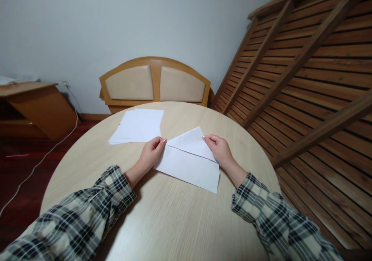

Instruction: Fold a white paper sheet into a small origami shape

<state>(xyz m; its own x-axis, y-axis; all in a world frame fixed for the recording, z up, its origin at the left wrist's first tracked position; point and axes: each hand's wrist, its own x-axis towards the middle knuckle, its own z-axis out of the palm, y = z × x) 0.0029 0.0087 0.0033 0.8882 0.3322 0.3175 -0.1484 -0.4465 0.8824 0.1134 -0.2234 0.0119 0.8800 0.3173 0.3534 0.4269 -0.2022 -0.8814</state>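
A white sheet of paper (pixel 188 168) with a folded triangular flap at its far side is held just over the round table (pixel 171 222). My left hand (pixel 148 152) pinches its left corner between thumb and fingers. On the other side, my right hand (pixel 220 149) is closed on the right edge of the triangular flap. A crease line runs across the paper below the flap. Beyond my left hand lies a loose stack of white paper (pixel 139 125), its sheets slightly fanned.
Behind the table stands a wooden headboard (pixel 157 82) with two cream panels against the wall. A slatted wooden frame (pixel 308 86) leans along the right side. At the left are a wooden desk (pixel 43 106) and a white cable (pixel 49 152) on the dark red floor.
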